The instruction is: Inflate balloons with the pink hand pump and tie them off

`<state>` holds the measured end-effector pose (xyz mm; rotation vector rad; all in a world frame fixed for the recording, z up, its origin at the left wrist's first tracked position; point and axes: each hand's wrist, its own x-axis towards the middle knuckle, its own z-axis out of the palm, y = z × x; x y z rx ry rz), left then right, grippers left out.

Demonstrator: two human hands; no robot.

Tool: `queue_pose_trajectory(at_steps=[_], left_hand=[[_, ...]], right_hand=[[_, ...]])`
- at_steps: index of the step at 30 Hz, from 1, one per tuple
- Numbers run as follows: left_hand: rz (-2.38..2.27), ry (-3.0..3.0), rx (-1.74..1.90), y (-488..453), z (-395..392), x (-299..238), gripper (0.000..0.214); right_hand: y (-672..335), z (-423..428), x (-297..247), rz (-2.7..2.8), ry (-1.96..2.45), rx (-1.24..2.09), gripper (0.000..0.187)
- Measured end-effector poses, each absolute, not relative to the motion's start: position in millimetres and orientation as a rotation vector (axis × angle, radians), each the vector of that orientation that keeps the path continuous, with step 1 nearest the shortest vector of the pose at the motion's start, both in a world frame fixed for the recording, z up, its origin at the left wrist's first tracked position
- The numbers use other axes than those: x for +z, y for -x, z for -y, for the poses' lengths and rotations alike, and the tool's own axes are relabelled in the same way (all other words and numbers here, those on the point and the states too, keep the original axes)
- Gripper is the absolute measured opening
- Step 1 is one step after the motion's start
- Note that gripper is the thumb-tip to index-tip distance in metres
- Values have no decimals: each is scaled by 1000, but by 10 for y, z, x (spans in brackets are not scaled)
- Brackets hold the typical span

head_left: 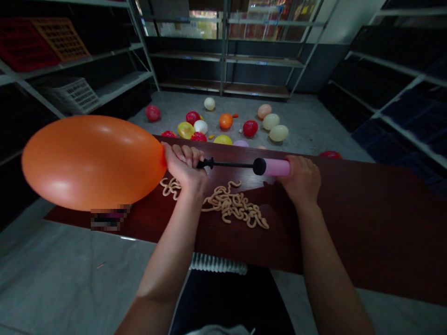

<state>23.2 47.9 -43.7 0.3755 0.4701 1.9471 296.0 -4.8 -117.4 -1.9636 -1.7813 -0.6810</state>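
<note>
Orange balloon [91, 163] clenched at its neck by the left hand [185, 167], right hand [302, 179] gripping the pink pump [275, 167].

Dark red-brown table [366, 223]: one loose heap of limp tan balloons [233, 207] on top. Grey floor [314, 125] beyond: scattered blown-up balloons [226, 121].

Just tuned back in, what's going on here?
A person stands at a dark red table. The left hand grips the neck of an inflated orange balloon at the tip of a hand pump; the right hand holds its pink end, black rod drawn out. A pile of limp balloons lies on the table; inflated balloons sit on the floor beyond.
</note>
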Motion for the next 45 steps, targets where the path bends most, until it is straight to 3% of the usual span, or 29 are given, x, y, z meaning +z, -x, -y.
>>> queue_pose_trajectory(at_steps=[7, 27, 45], left_hand=[[-456, -372, 1984, -278, -440, -413, 57], [-514, -501, 1796, -778, -342, -528, 63], [-460, -458, 1919, -264, -420, -331, 58]], right_hand=[[-2779, 27, -1185, 1820, 1995, -500, 30], [-2291, 220, -1033, 1938, 1847, -467, 16], [-2759, 69, -1141, 1838, 1954, -534, 28]])
